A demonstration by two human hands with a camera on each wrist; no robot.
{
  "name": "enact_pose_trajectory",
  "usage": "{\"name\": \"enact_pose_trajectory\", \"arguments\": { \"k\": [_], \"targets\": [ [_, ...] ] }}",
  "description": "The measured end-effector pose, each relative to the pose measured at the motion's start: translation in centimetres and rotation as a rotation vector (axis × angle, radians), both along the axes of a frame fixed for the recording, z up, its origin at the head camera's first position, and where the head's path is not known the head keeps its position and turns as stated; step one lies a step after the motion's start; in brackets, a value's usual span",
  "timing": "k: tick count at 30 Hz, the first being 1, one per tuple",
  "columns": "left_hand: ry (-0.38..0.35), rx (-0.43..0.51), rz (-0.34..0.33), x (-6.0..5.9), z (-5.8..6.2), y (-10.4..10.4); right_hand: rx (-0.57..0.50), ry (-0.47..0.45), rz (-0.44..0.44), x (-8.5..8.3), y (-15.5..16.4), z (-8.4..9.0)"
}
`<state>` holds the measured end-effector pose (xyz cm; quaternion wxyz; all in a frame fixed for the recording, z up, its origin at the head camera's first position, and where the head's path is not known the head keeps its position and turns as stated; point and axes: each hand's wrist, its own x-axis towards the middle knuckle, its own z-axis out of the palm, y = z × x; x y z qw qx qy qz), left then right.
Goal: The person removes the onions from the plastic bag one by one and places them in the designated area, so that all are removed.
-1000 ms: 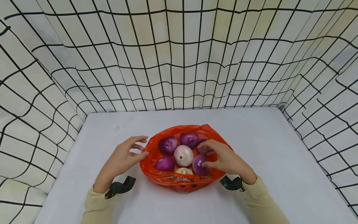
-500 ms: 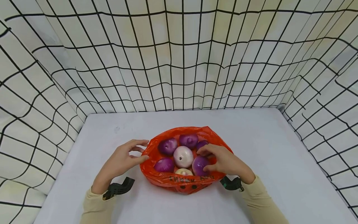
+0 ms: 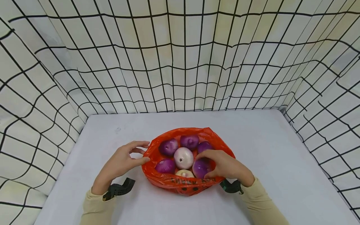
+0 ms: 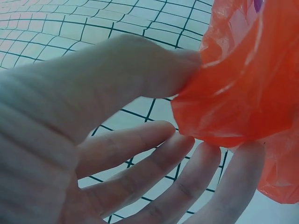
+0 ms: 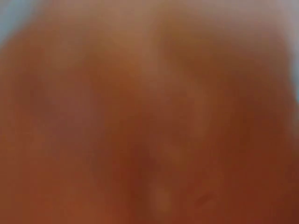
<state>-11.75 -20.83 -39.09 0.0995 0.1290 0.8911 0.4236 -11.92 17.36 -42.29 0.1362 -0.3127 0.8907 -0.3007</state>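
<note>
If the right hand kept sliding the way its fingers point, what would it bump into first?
Probably the purple onion already under the right hand; its fingers point left across the orange bag, toward the pale onion next. Depth is hard to judge.

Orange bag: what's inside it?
The orange bag shows five purple onions and two pale onions. The right hand covers part of one purple onion; anything lower is hidden.
</note>
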Motion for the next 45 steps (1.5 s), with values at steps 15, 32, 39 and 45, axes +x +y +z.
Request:
{"name": "enact_pose_trajectory", "arguments": {
  "k": [15, 32, 39, 45],
  "targets": [
    [-0.002, -0.008, 0.008, 0.5, -0.5, -0.2, 0.043, 0.033, 0.065, 0.5, -0.5, -0.6],
    [0.024, -0.046, -0.016, 0.5, -0.3, 0.4, 0.093, 0.023, 0.020, 1.3, -0.8, -0.7],
    [0.035, -0.057, -0.011, 0.5, 0.2, 0.6, 0.055, 0.099, 0.070, 0.9, -0.6, -0.6],
    [0.040, -0.063, -0.004, 0.5, 0.4, 0.6, 0.041, 0.080, 0.033, 0.7, -0.5, -0.2]
  ]
}}
